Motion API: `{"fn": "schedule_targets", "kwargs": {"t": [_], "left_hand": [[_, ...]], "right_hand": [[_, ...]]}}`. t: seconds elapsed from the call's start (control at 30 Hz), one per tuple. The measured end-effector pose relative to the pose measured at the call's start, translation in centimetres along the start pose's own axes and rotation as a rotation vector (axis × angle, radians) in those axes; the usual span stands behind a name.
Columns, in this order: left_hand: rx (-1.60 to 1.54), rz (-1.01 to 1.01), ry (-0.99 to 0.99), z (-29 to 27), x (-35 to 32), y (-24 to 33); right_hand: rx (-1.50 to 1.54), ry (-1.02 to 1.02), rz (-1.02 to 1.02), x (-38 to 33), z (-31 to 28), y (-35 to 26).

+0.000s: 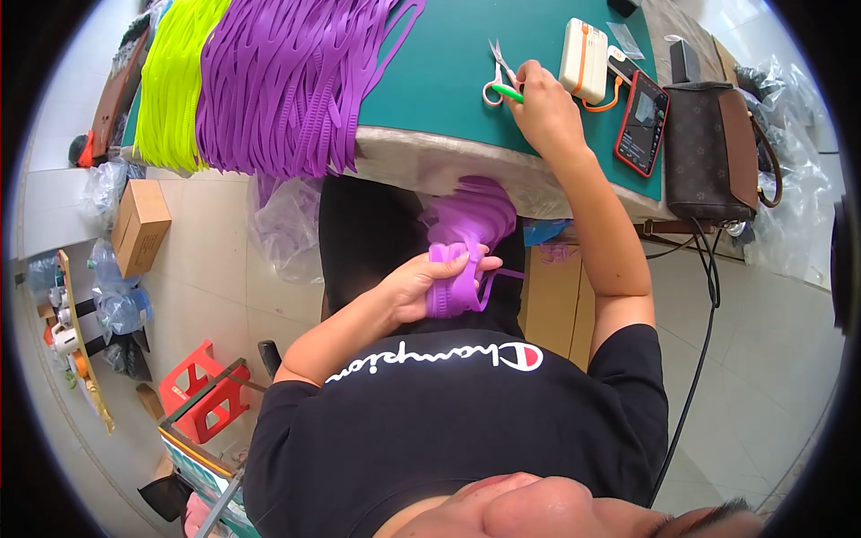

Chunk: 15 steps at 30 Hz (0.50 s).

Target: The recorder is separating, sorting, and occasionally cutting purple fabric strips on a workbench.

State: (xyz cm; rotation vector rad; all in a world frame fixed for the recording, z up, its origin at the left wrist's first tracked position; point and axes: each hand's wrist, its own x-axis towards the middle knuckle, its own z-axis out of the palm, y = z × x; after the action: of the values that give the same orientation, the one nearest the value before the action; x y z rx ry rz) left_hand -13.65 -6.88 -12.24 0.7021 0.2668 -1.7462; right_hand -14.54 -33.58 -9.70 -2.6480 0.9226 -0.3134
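Ribbed purple straps (453, 298) (curving loops) tight in the left hand (413, 284), grip of the right hand (549, 112) unclear.

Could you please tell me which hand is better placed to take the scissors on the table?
The right hand seems better placed: it is close by the scissors on the green tabletop, while the left hand is farther off, gripping purple strips.

the left hand (414, 285) held a purple strap bundle (456, 296) in front of the green table (435, 76); on the table, the right hand (549, 112) was at pink-handled scissors (499, 73).
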Motion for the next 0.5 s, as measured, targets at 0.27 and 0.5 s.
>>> {"fn": "schedule_targets", "kwargs": {"t": [0.27,0.5], "left_hand": [[0.194,0.212,0.298,-1.1,1.2,-1.2],[0.008,0.104,0.429,-1.7,0.8,-1.4]], "right_hand": [[-0.133,-0.067,-0.02,-0.7,-0.6,0.4],[-0.024,-0.058,-0.088,-4.6,-2.4,0.8]]}}
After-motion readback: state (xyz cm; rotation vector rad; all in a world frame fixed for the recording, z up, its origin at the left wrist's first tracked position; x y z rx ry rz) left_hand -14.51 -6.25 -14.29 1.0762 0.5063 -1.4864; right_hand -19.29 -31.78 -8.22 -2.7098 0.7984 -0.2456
